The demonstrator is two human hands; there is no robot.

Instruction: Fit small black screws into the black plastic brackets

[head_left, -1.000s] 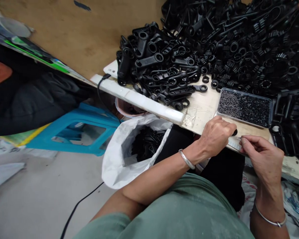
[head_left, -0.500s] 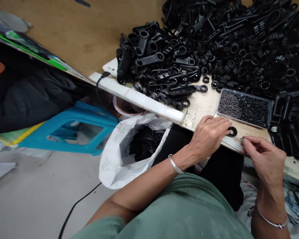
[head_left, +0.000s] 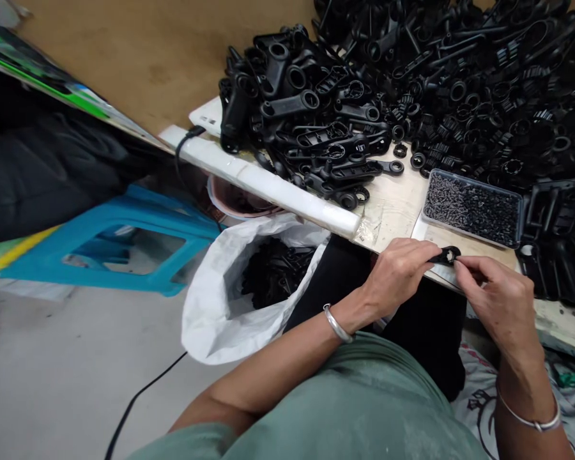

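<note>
My left hand grips a black plastic part with a ring-shaped end, held near the front edge of the table. Most of that part's body is hidden under my fingers. My right hand is closed in a pinch, its fingertips at the ring's right side. Whatever is in that pinch is too small and covered to make out. Just beyond both hands sits a clear plastic box full of small dark pieces.
A large heap of black plastic parts covers the back of the table. White foam lines the left edge. Below stand a white sack with black parts inside, a bucket and a blue stool. A cable crosses the floor.
My right hand has moved left, bringing its fingertips up to the ring end. A thin small piece visible at those fingertips before is now hidden. The view has shifted slightly.
</note>
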